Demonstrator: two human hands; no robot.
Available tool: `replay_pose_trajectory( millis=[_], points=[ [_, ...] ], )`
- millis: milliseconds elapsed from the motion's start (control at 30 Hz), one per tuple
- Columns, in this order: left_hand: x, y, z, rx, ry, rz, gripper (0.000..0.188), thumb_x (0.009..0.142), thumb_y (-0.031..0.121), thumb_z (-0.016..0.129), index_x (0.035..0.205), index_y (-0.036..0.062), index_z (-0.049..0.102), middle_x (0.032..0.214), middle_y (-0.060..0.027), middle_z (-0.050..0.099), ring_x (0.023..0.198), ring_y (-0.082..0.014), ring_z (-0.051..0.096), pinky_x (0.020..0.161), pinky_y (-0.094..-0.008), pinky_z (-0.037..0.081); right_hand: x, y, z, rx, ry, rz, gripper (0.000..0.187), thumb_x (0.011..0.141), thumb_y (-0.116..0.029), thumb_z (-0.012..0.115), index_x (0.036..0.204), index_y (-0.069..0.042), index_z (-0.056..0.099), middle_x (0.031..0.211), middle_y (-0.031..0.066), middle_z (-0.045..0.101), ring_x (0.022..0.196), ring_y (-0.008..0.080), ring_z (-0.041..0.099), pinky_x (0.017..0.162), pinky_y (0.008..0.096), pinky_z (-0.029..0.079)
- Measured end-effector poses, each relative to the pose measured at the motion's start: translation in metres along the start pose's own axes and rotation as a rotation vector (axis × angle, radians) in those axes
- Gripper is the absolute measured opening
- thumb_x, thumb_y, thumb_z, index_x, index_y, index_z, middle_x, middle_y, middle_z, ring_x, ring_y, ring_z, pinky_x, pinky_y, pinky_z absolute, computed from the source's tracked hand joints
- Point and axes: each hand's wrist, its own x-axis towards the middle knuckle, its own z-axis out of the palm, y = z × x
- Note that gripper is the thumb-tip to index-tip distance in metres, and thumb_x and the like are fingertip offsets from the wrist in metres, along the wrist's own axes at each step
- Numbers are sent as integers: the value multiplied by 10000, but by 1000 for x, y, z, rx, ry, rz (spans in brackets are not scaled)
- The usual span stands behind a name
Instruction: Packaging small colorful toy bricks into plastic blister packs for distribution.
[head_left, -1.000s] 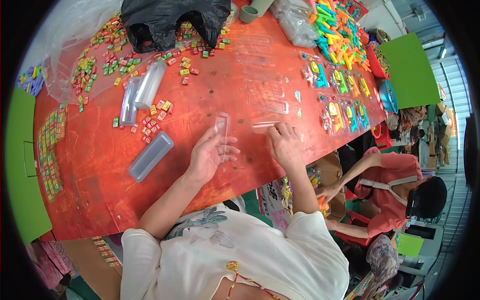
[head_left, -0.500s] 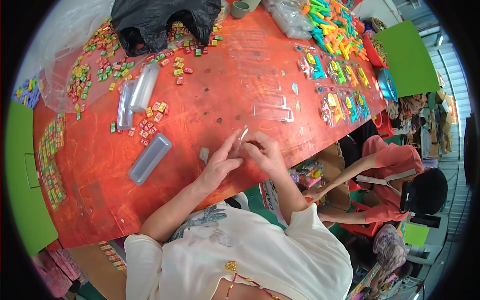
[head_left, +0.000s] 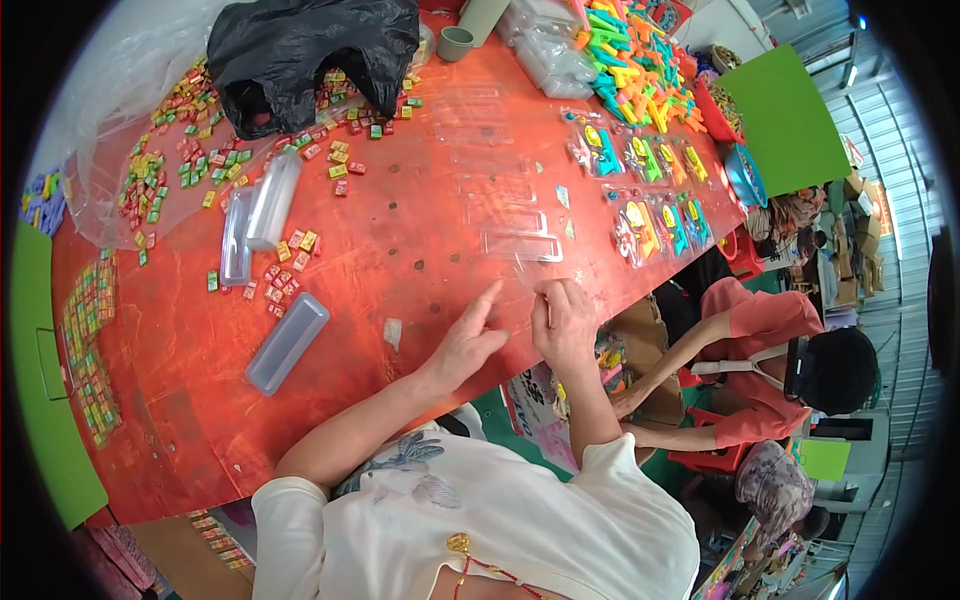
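Note:
Over the near edge of the red table, my left hand is open, its fingers stretched out and nothing visible in them. To its right my right hand is closed, thumb and fingers pressed together. A faint clear strip shows near its fingertips, but I cannot make out what the fingers grip. Just beyond both hands lies a clear plastic blister tray, the nearest of a column of such trays. A small pale scrap rests left of my left hand. Farther left sits a long translucent plastic box.
Small coloured packets lie in loose piles at the left, beside stacked clear trays and a black plastic bag. Packed toy sets and bright toy pieces are at the far right. A person works at the right.
My hands have moved apart; the right one has shifted right and its fingers have curled in. The white sliver seen between them no longer shows. The whole view has shifted slightly.

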Motion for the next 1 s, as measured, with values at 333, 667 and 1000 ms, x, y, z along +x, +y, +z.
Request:
replay_pose_trajectory(
  millis=[333, 667, 1000],
  points=[
    [-13, 10, -25, -55, 2, -89, 481, 939, 138, 501, 1393, 25, 393, 1263, -140, 507, 1114, -188, 540, 958, -302, 427, 7, 41, 48, -116, -18, -194, 298, 740, -62, 624, 1037, -78, 620, 1042, 94, 580, 929, 269, 552, 792, 390, 409],
    [-21, 4, -32, -164, 85, -91, 415, 943, 102, 500, 1347, 25, 447, 1164, -98, 564, 1021, -151, 582, 881, -275, 473, 111, 26, 79, -4, -26, -189, 592, 828, -316, 647, 1347, -88, 474, 1379, 180, 430, 1249, 343, 427, 994, 459, 326],
    [-20, -5, -32, -14, 23, -54, 409, 961, 40, 469, 1367, 24, 426, 1240, -118, 541, 1062, -176, 584, 889, -294, 498, 254, 43, 177, -170, 61, -179, 676, 881, -516, 521, 1416, -121, 401, 1491, 200, 304, 1356, 360, 311, 989, 538, 316]
  ],
)
